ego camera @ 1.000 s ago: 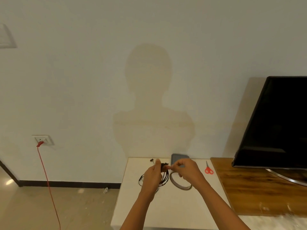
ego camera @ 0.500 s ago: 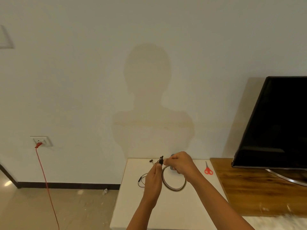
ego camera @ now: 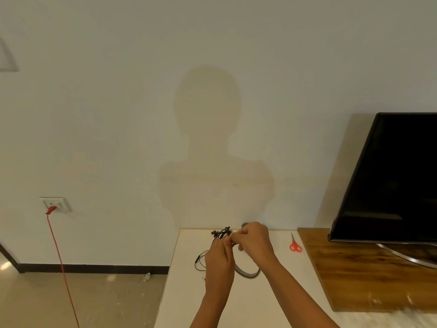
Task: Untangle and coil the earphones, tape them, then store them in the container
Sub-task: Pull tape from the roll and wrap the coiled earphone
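Both hands meet above the white table (ego camera: 186,292), holding the black earphones (ego camera: 221,233). My left hand (ego camera: 220,263) grips the bundle of wire from below, with the earbuds sticking out above its fingers and a loop of cable (ego camera: 199,261) hanging to the left. My right hand (ego camera: 254,242) pinches the wire at the same spot from the right. A tape roll (ego camera: 248,273) lies on the table under the hands, partly hidden. The grey container (ego camera: 244,224) shows only as a sliver behind my right hand.
Red-handled scissors (ego camera: 294,245) lie at the table's back right. A wooden surface (ego camera: 369,268) to the right carries a black TV (ego camera: 390,181). A red cable (ego camera: 61,266) hangs from a wall socket (ego camera: 55,204) at the left.
Both hands have lifted the earphones up and back toward the wall. The tape roll, held up half a second ago, now lies on the table beneath them.
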